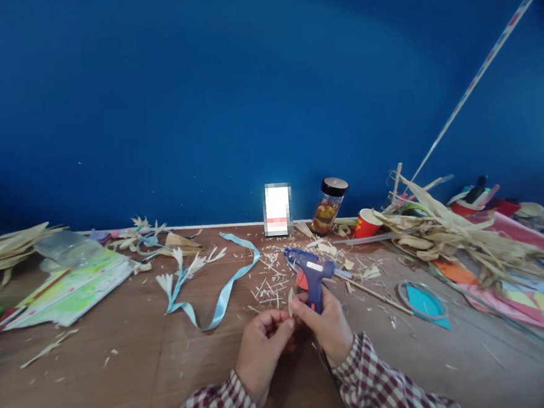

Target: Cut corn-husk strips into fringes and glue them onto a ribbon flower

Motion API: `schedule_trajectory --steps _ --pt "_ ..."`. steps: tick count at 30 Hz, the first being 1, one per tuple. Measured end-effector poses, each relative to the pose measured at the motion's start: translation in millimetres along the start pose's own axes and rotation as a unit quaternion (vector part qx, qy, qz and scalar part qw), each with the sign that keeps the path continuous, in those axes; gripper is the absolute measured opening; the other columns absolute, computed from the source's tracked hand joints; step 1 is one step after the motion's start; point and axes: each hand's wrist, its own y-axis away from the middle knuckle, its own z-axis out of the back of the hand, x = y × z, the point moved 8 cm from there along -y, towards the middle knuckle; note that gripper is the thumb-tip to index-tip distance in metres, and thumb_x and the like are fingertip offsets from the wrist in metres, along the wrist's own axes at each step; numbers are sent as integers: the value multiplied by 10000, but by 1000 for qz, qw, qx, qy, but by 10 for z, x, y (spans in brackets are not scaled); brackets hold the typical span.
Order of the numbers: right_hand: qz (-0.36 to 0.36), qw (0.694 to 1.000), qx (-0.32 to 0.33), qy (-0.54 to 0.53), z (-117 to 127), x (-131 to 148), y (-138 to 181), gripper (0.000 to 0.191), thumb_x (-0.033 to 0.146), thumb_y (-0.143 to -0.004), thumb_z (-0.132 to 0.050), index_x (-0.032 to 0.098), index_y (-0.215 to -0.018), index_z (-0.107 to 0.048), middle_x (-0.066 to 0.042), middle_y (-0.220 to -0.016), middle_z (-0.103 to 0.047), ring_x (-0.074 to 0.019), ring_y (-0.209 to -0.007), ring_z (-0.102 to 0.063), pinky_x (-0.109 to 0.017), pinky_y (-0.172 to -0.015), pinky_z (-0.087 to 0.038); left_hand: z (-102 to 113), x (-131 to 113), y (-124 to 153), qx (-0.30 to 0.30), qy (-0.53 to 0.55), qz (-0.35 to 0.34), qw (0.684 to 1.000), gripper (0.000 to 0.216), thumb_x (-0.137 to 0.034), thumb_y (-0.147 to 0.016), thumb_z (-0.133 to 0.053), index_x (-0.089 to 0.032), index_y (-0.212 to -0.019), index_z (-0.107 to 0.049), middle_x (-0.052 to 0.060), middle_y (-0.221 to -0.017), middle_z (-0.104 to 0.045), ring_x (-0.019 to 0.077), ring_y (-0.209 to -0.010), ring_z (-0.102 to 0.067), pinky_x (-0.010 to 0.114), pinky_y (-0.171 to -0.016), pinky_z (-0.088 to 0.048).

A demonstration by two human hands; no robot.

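Note:
My right hand (327,324) is closed round the handle of a blue glue gun (310,268), whose nozzle points left and away from me. My left hand (262,346) is closed in a pinch beside it, fingertips meeting those of the right hand at a small pale straw piece (290,301). Both hands hover low over the brown table (125,363), near its front middle. Checked red-and-white sleeves cover both wrists.
A light blue ribbon (222,294) curls left of the hands amid straw clippings (271,285). A jar (329,206), red cup (366,223) and white card (278,210) stand by the blue wall. Dried husks (446,232) and coloured paper (530,298) lie right; papers (68,293) left.

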Motion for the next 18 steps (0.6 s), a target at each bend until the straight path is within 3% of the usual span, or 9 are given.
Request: schedule_trajectory --steps 13,18 --pt "28 999 -6 13 35 32 3 270 307 -674 -647 164 -851 -502 5 -716 -562 -95 -523 -499 -220 -494 -433 25 -29 32 -19 40 10 999 219 -326 -593 -678 -132 -636 -586 -15 -566 -559 65 -483 -485 178 -475 -411" --pt "102 987 44 -116 97 292 62 195 350 -750 -575 189 -742 -466 37 -599 -474 -90 -515 -447 -219 -510 -395 268 -197 -70 -72 94 -12 993 232 -318 -576 -690 -146 -694 -586 -21 -589 -564 65 -485 -489 185 -484 -412"
